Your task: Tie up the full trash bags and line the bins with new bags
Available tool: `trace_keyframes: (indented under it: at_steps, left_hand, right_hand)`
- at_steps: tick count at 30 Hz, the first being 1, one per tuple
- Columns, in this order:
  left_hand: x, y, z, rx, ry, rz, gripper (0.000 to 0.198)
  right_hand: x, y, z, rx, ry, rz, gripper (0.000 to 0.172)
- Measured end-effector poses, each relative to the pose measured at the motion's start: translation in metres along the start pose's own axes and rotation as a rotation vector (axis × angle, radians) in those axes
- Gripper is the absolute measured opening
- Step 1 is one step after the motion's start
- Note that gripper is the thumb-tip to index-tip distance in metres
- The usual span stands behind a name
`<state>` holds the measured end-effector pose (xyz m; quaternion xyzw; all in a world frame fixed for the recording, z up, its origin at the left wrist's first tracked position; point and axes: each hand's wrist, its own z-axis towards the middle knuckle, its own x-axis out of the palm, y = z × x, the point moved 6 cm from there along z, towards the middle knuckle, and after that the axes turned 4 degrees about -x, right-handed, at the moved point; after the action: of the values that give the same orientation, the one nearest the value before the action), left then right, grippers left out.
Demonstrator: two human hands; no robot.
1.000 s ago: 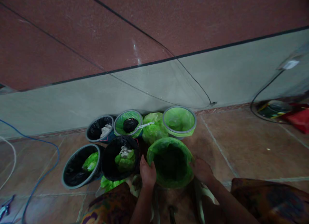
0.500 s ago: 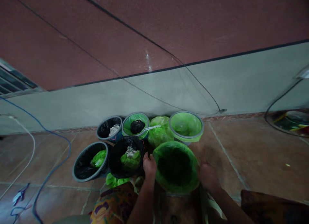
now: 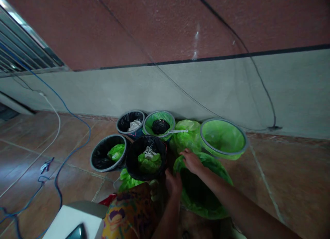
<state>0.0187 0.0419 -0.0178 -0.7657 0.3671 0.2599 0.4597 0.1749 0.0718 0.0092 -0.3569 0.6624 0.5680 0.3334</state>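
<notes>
At the far left, a blue cable (image 3: pixel 74 129) and a white cable (image 3: pixel 55 124) are seen lying on the brown floor (image 3: pixel 291 184). Next, a gray bin (image 3: pixel 108 158) with a black bag and a green lump inside is set on the floor, and a bin with a black bag (image 3: pixel 148 158) is placed just beside it. Behind them, by the wall (image 3: pixel 129 91), two smaller bins are lined up. The left hand (image 3: pixel 174 182) is curled on the near left edge of the green bag (image 3: pixel 203 194), which is stretched over a bin right in front of the person. The right hand (image 3: pixel 191 161) is laid on the far edge of the same bag, fingers bent; whether the edge is pinched cannot be told. A tied green bag (image 3: pixel 186 139) is seen behind that hand. To the right, a green-lined bin (image 3: pixel 223 138) is tilted by the wall.
</notes>
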Motion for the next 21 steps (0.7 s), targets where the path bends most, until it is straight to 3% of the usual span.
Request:
trace_keyframes:
  at_steps: [3,11,15,21]
  left_hand:
    - [0.001,0.000,-0.001,-0.085,0.045,-0.124,0.045]
    - [-0.005,-0.005,-0.009,-0.122,-0.003,-0.128,0.025]
    - [-0.008,-0.006,-0.010,-0.082,-0.033,-0.069,0.016]
    - [-0.015,-0.008,-0.010,0.018,-0.123,0.072,0.018]
  right_hand:
    - [0.010,-0.006,0.005,-0.011,0.038,-0.005,0.036]
    - [0.020,-0.027,0.005,-0.002,-0.075,0.226,0.035]
    - [0.014,-0.022,0.002,-0.071,-0.061,0.191,0.035]
    - [0.014,-0.008,0.006,-0.155,-0.007,0.065,0.026]
